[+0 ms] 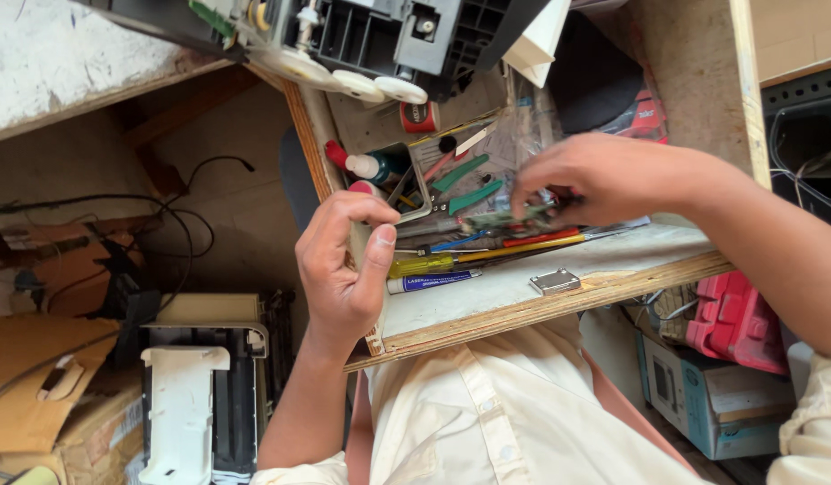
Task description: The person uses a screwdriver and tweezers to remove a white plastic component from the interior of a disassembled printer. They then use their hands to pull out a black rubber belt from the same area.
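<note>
two hands over a cluttered wooden workbench (559, 310).
right hand (604, 180): fingers curled down, pinching a small green circuit board (505, 218) lying among the tools mid-bench. left hand (344, 260): at the bench's left edge, loosely curled, thumb up, whether it holds anything cannot be told. just beside: yellow-handled screwdriver (433, 263), white tube (431, 282), small metal plate (555, 281), green tweezers (474, 196).

Yellow screwdriver (487, 257), green pliers handles (469, 184), pink box (737, 321), cream shirt (514, 422).

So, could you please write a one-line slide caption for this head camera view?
Right hand picks among tools on a cluttered wooden workbench; left hand hovers half-curled at its edge.
</note>
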